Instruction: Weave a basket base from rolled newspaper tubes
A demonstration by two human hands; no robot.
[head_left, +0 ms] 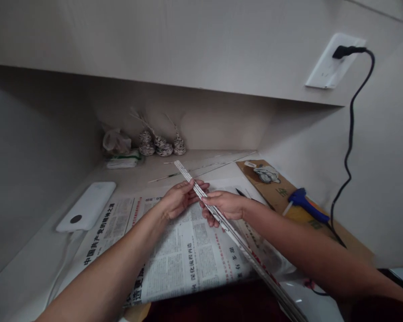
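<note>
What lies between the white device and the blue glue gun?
In the head view, printed newspaper lies between them; over it, the left hand and right hand hold a bundle of thin rods. Cardboard shows nearest the glue gun.

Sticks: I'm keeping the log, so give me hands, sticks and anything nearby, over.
Left hand holding sticks near their far end, right hand gripping closer in. Sticks slanting over newspaper. Glue gun off right on cardboard, apart from sticks.
</note>
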